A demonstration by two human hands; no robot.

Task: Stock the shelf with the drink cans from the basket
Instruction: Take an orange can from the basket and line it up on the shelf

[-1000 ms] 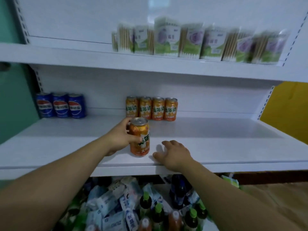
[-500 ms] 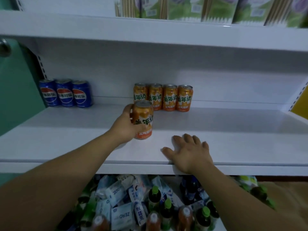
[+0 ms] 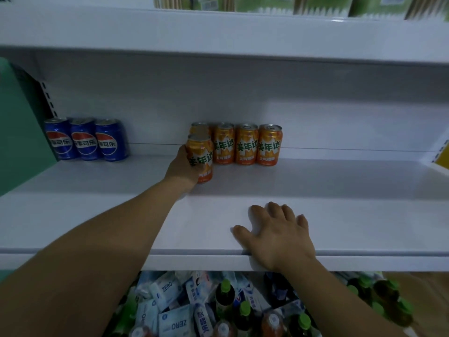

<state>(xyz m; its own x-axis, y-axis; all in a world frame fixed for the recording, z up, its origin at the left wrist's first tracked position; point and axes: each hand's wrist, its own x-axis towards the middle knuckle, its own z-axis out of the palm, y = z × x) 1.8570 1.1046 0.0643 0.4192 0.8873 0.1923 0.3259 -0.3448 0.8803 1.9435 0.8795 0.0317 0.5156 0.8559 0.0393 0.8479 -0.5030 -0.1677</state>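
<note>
My left hand (image 3: 181, 169) grips an orange drink can (image 3: 201, 156) that stands upright on the white shelf (image 3: 315, 190), right in front of the leftmost can of a back row of orange cans (image 3: 245, 144). That leftmost can is mostly hidden behind the held one. My right hand (image 3: 279, 233) rests flat, fingers spread, on the shelf's front edge and holds nothing. Below the shelf lies the basket's load of bottles and packets (image 3: 218, 305); the basket's own rim is hidden.
Three blue cola cans (image 3: 86, 139) stand at the back left of the same shelf. An upper shelf (image 3: 218, 32) with green packets hangs close overhead. A green wall (image 3: 17, 142) bounds the left side.
My left hand has carried the orange can from near the shelf's front back to just in front of the orange row. My right hand stayed flat on the front edge.
</note>
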